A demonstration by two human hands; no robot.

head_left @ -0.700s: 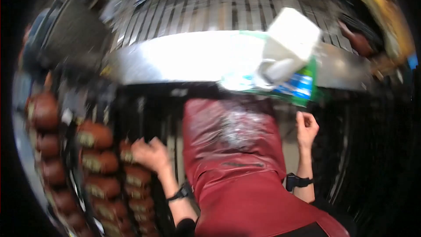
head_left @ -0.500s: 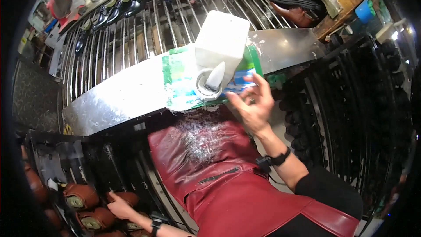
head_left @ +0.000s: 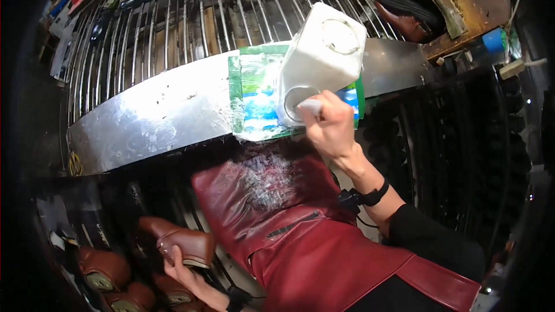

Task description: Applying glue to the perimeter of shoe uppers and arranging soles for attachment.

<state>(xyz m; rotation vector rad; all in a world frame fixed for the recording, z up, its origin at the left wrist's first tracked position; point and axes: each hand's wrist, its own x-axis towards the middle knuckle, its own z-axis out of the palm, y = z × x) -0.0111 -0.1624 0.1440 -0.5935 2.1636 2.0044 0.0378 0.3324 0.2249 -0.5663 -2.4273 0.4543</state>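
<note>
Head view: right hand (head_left: pixel 329 130) is reaching into the round opening of the white plastic jug (head_left: pixel 324 60) lying on the metal desk (head_left: pixel 150 112), grip closing narrow on something pale, can't tell what. Left hand (head_left: pixel 182 268) is gripping a brown shoe (head_left: pixel 179 240) low at near left. Next move likely needs the hand drawn clear of the opening. Green sheet (head_left: pixel 254 95) is sitting under the jug; more shoes (head_left: pixel 104 268) are crowding the near-left rack; red apron (head_left: pixel 289 225) is filling the middle.
</note>
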